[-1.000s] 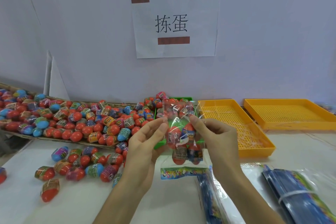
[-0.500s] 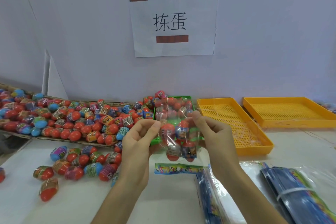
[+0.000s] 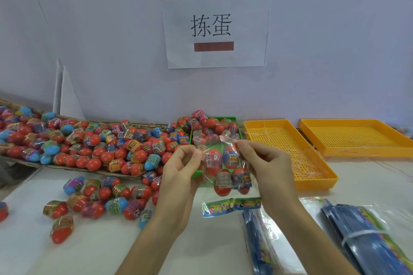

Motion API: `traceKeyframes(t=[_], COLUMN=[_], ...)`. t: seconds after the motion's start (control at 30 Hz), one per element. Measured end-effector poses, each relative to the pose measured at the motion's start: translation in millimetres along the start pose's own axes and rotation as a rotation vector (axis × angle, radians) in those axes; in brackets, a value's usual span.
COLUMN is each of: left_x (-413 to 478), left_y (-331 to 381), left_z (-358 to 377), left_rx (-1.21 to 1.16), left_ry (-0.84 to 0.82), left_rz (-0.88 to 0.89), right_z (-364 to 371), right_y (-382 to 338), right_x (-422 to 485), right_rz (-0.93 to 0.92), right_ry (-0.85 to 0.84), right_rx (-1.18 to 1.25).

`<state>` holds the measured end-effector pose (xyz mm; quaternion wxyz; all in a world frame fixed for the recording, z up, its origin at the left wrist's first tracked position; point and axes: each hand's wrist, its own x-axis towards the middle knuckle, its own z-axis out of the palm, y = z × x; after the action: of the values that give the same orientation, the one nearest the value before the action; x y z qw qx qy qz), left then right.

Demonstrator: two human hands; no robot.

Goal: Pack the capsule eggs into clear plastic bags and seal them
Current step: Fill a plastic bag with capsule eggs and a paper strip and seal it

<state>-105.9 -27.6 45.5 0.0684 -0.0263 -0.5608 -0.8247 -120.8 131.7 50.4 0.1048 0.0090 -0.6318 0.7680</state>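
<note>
Both hands held a clear plastic bag (image 3: 224, 163) up above the white table (image 3: 100, 248), in front of the green tray (image 3: 239, 128). The left hand (image 3: 178, 176) and right hand (image 3: 266, 169) each pinched the bag's top edge with curled fingers. Four capsule eggs (image 3: 223, 182) sat inside it. Loose eggs (image 3: 96, 202) lay to the left.
</note>
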Motion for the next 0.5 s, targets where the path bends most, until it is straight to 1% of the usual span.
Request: traceKeyframes(t=[0.17, 0.27, 0.37, 0.5], left_x=[0.3, -0.2, 0.0, -1.6], left_y=[2.5, 3.6, 4.2, 6.9], left_z=[-1.4, -2.6, -4.7, -4.6], left_rx=[-0.014, 0.003, -0.076, -0.157], left_ry=[-0.079, -0.076, -0.045, -0.098], left_rz=[-0.013, -0.007, -0.026, -0.031], right_z=[-0.2, 0.6, 1.0, 0.3], right_y=[-1.4, -1.9, -2.5, -5.3], right_x=[-1.3, -1.5, -0.9, -1.3], right_rz=[-0.02, -0.011, 0.01, 0.026], right_ry=[-0.015, -0.026, -0.06, -0.157], right_rx=[-0.012, -0.02, -0.012, 0.06])
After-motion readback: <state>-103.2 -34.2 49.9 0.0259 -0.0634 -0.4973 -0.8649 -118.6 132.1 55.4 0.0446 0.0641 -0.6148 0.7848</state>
